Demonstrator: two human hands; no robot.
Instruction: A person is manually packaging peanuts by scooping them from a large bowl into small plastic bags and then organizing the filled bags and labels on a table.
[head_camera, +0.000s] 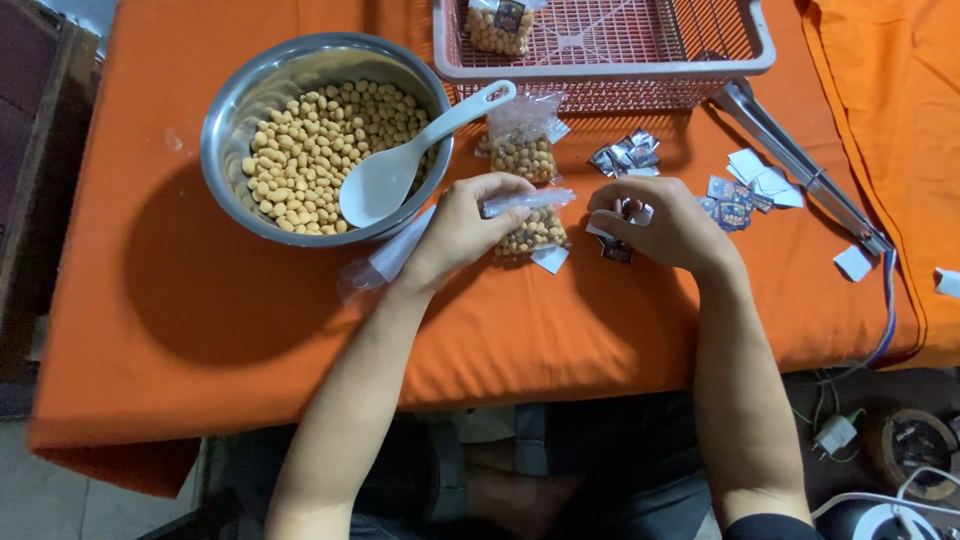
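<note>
My left hand (462, 228) pinches the top of a small clear plastic bag (533, 228) filled with tan round nuts, which lies on the orange tablecloth (200, 300). My right hand (668, 225) rests just right of it, fingers curled on a small folded paper label (612, 232). A second filled bag (525, 145) stands behind them. A steel bowl (232, 110) of the same nuts sits at the left with a white plastic spoon (400, 165) resting in it.
A pink plastic basket (610, 65) at the back holds one labelled bag (500, 28). Loose paper labels (738, 195) and silver packets (625, 155) lie to the right. A long metal sealer bar (800, 160) runs diagonally at the right. Empty clear bags (385, 262) lie under my left wrist.
</note>
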